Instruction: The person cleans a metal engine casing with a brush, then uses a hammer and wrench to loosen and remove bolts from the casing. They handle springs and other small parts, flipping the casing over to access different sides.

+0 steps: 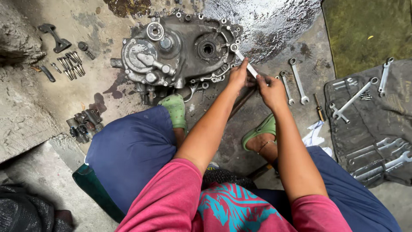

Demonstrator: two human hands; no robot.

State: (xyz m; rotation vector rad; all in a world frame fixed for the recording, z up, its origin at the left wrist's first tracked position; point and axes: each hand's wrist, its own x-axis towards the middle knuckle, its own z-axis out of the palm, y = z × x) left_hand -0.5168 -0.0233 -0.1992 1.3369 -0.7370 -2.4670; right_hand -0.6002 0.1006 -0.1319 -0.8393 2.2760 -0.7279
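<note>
Both hands, left hand (pixel 238 76) and right hand (pixel 270 88), grip the silver ring spanner (pixel 244 60); its ring sits on a bolt at the grey metal engine casing's (pixel 180 47) three o'clock edge. Better to keep the ring flat and pull steadily.

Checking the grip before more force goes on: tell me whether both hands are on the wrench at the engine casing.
Yes: the left hand and right hand both grip the wrench, whose ring end sits on the engine casing.

The engine casing (pixel 178 49) lay on the floor ahead; bolts (pixel 71 64) sat to its left, spanners (pixel 294 81) and a tool roll (pixel 373 120) right.
</note>
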